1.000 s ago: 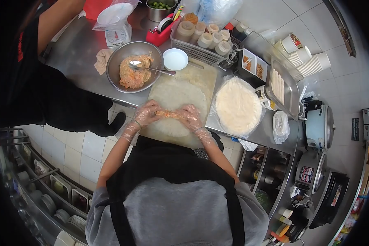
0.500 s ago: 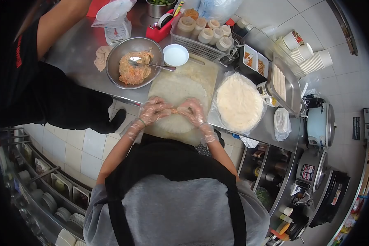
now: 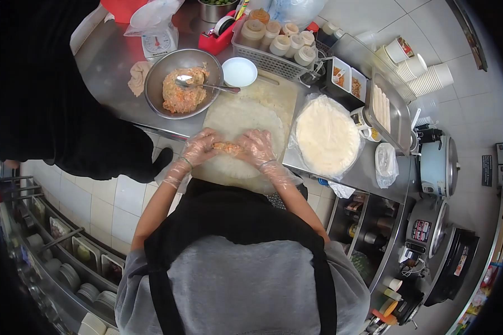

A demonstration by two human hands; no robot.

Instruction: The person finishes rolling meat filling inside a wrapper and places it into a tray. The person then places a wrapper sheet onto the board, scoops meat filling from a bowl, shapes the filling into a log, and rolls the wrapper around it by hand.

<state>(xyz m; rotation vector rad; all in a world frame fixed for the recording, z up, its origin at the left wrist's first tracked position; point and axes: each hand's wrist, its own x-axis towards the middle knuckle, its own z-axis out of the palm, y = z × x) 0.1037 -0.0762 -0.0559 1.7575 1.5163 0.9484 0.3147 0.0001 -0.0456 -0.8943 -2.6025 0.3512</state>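
A strip of orange-pink filling (image 3: pixel 227 148) lies across a round pale wrapper (image 3: pixel 243 118) on a cutting board (image 3: pixel 289 103). My left hand (image 3: pixel 202 146), in a clear plastic glove, has its fingers closed at the strip's left end. At the other end my right hand (image 3: pixel 256 147), gloved the same way, curls its fingers round the filling. Beyond my left hand a steel bowl (image 3: pixel 153 92) holds more filling (image 3: pixel 181 100) and a spoon (image 3: pixel 212 87). Right of the board is a stack of round wrappers (image 3: pixel 327 135) on plastic.
A white dish (image 3: pixel 240 72) stands behind the board, near a grey basket (image 3: pixel 271 59) of bottles. A scale (image 3: pixel 160 43), a cloth (image 3: pixel 140 78) and a red tape dispenser (image 3: pixel 216 40) are at the back left. A steel tray (image 3: pixel 398 125) holds rolls. Another person (image 3: pixel 50 100) stands at left.
My hands came together over the filling, then moved apart again, showing more of the strip. The other person's bare arm has left the upper left, and their body has shifted.
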